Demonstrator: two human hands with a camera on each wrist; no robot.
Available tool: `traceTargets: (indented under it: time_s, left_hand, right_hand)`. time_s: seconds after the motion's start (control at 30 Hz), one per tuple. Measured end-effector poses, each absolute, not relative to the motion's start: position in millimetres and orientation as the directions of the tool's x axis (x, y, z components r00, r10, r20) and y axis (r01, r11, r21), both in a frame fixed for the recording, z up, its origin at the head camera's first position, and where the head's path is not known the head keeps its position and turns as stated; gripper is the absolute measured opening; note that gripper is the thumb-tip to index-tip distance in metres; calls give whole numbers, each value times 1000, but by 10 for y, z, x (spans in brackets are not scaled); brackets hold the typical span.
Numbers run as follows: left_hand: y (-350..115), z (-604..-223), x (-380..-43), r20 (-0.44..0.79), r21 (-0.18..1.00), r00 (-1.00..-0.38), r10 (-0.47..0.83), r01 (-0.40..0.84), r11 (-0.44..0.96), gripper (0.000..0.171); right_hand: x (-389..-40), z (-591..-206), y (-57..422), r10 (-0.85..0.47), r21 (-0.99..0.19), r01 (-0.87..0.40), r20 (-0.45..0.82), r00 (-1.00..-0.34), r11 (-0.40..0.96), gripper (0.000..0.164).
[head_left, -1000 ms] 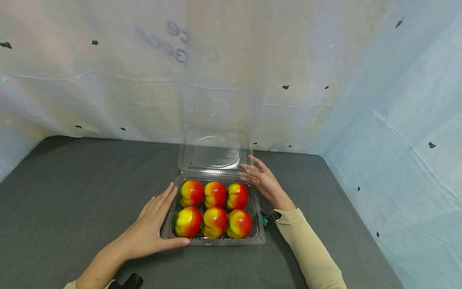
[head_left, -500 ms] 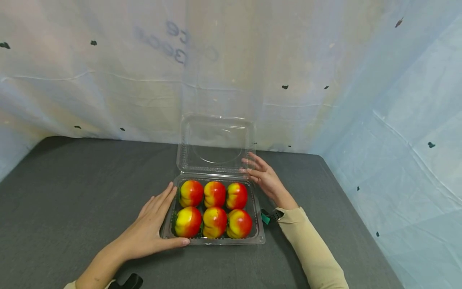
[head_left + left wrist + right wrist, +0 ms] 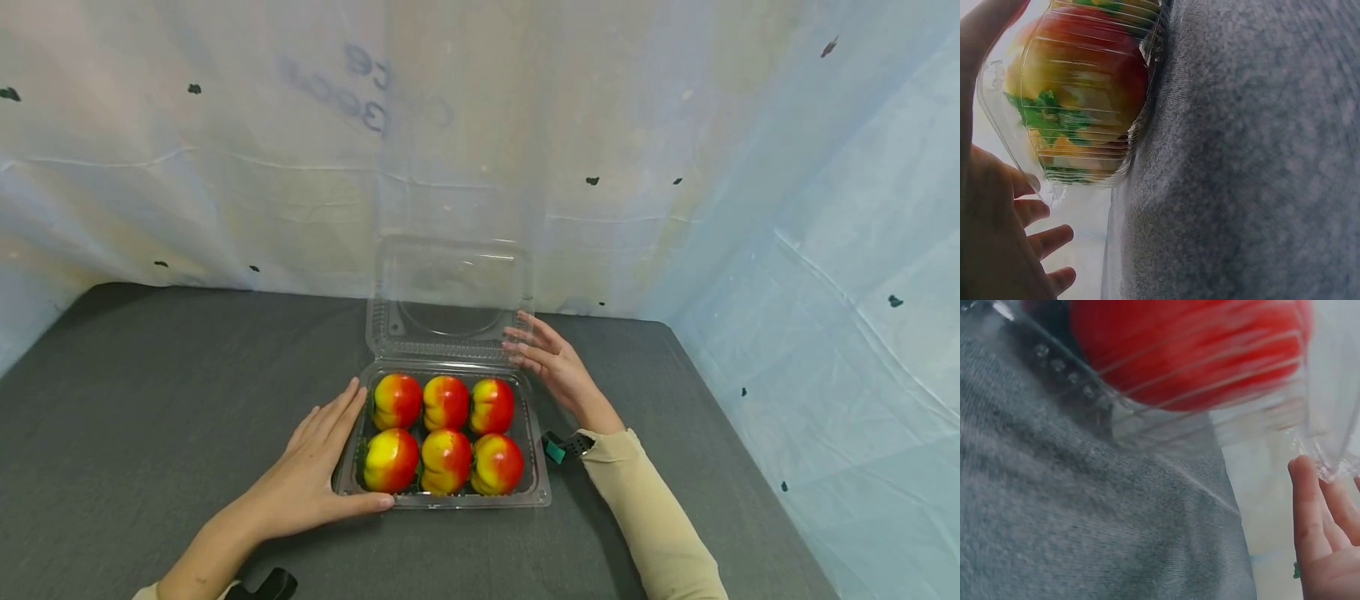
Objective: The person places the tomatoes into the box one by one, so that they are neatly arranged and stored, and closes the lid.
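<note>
A clear plastic clamshell container [image 3: 543, 498] holds several glossy red-and-yellow lobed fruits [image 3: 447, 403] in two rows; a green leafy cap shows on one fruit [image 3: 1079, 75] in the left wrist view. Its lid [image 3: 450, 283] stands raised at the back, hinged to the base. My left hand [image 3: 311, 479] rests against the base's left side, fingers straight and thumb along the front rim. Loosely extended, the fingers of my right hand [image 3: 555, 367] reach the lid's right edge by the hinge. The right wrist view shows its fingertips [image 3: 1304, 472] right at the clear plastic.
A dark grey cloth-covered table [image 3: 187, 375] lies under the container. Pale plastic sheeting [image 3: 637, 125] with dark marks hangs behind it and along the right. A black strap with a green tab [image 3: 555, 452] is on my right wrist.
The lid has swung up from leaning farther back to standing more upright. My right hand has shifted slightly up and to the right with it; the left hand stays put.
</note>
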State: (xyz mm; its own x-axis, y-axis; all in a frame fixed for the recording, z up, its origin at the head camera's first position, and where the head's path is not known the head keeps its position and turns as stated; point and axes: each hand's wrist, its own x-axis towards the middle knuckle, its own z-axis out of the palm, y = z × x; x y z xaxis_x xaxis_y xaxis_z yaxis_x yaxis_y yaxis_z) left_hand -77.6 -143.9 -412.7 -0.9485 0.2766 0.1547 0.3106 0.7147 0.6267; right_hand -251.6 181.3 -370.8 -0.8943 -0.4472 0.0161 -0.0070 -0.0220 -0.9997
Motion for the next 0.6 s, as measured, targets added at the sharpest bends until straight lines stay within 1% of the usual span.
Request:
traceTargets:
  time_s: [0.33, 0.6]
  left_hand:
    - [-1434, -4131, -780, 164, 620, -948, 272, 314, 720, 119]
    - [-1430, -4129, -785, 159, 622, -948, 275, 312, 718, 119]
  right_hand:
    - [-2539, -3685, 1847, -464, -998, -32, 56, -884, -60, 57]
    - [-2510, -3638, 1856, -457, -996, -23, 58, -888, -80, 56]
